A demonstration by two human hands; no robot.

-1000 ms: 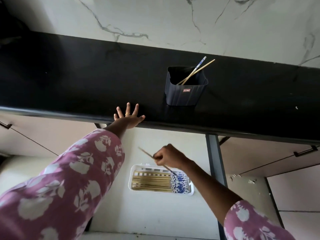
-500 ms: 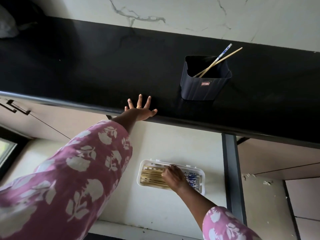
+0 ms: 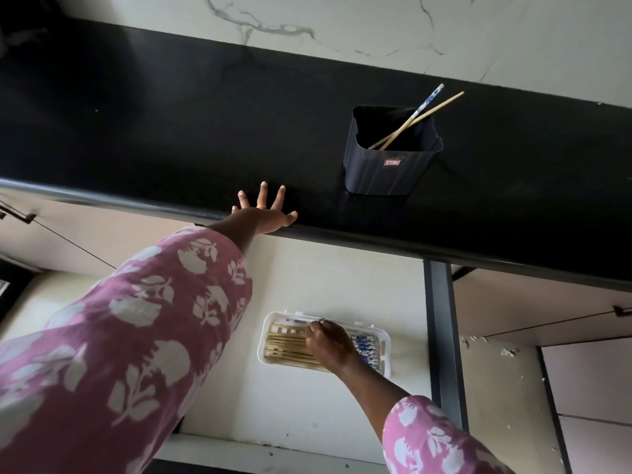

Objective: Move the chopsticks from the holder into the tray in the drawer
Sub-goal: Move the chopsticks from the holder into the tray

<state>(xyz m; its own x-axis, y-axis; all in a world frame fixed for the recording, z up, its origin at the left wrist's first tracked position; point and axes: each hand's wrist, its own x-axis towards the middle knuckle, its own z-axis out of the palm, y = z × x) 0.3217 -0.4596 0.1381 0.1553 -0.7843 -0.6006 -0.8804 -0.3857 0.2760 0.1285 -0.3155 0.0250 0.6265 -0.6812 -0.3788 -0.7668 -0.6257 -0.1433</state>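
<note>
2 chopsticks (image 3: pixel 415 119) lean in holder (image 3: pixel 390 165), counter (image 3: pixel 171 131) right half | rest flat in drawer (image 3: pixel 307 285) tray (image 3: pixel 270 340) | your L hand (image 3: pixel 263 213) splayed on front edge, prob bracing | R hand (image 3: pixel 330 345) over tray, grip can't tell

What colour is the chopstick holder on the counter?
Dark navy holder with a small red label, seen in the head view.

You're in a home kitchen: black countertop (image 3: pixel 171 114), marble-look wall (image 3: pixel 342 15) behind, cabinet doors (image 3: pixel 547 302) w/ handles (image 3: pixel 621 310) below, open drawer (image 3: pixel 307 401) w/ tray (image 3: pixel 290 315) of chopsticks (image 3: pixel 285 347).
</note>
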